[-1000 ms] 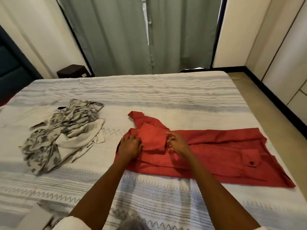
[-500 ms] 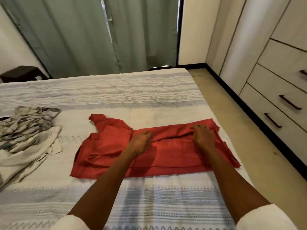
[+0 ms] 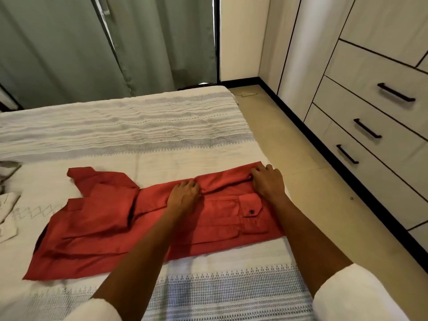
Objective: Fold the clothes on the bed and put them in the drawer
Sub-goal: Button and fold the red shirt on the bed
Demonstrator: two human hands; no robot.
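Red cotton shirt (image 3: 162,228) lies mid-frame on the striped white bed (image 3: 162,126). My left hand (image 3: 184,195) presses flat; my right hand (image 3: 268,181) pinches its top edge. Next, fold it over; drawers (image 3: 379,117) wait right.

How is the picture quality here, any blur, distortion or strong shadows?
Head view: wide-angle bending bows the drawer fronts and the curtain; light is soft and even, with faint shadows under the forearms on the red shirt; the left hand and right hand look slightly soft; no glare.
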